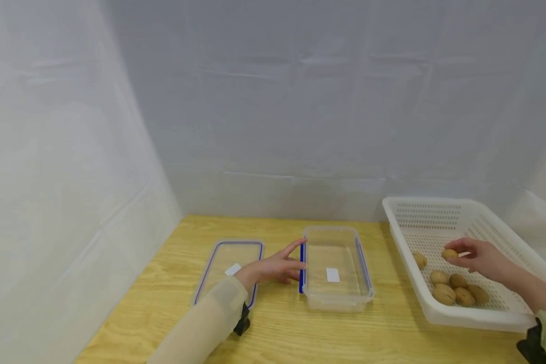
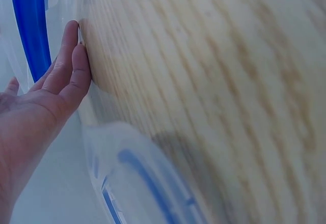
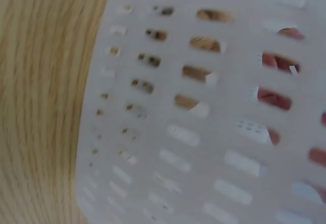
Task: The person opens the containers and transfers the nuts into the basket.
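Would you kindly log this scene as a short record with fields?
Left hand: open, straight fingers against the left wall of the clear container
Right hand: pinches one kiwi above the white basket
Loose kiwis in basket: six
Container: lidless, white label on its floor
Lid: flat on the wooden table, left of the container

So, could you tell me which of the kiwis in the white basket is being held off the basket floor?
The kiwi pinched by the right hand; the other five lie loose on the basket floor.
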{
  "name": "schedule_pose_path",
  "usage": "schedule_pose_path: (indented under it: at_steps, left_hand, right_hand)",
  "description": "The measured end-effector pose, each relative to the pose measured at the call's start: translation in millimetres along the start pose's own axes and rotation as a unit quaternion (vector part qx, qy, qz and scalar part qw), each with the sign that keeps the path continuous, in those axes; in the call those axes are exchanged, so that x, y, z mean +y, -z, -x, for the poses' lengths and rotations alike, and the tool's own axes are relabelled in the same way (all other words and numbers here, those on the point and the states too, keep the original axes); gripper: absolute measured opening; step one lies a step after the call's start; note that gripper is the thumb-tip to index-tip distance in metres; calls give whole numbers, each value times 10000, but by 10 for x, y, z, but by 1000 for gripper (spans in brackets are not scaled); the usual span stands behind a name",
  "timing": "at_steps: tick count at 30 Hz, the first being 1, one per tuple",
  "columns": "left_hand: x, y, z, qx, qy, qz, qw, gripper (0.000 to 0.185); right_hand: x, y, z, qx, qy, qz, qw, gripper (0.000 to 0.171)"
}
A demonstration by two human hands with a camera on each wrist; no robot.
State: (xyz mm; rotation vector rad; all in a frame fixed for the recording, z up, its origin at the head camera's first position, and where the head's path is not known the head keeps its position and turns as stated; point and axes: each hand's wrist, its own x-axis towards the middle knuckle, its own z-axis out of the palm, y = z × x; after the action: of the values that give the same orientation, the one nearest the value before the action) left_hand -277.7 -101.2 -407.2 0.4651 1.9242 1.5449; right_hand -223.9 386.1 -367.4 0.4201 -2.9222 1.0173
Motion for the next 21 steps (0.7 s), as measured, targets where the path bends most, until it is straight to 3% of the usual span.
schedule_pose_path:
  at_steps: [6, 15, 21]
  left_hand:
    - [14, -4, 16, 15, 15, 7, 10000, 74]
    - [50, -17, 25, 18, 38, -67, 10000, 74]
    - [40, -25, 23, 58, 52, -44, 10000, 74]
  right_hand:
    - [70, -28, -10, -286, -298, -111, 9991, 45]
    - [146, -101, -25, -210, -303, 37, 9993, 46]
    - [184, -128, -45, -384, -313, 147, 9987, 41]
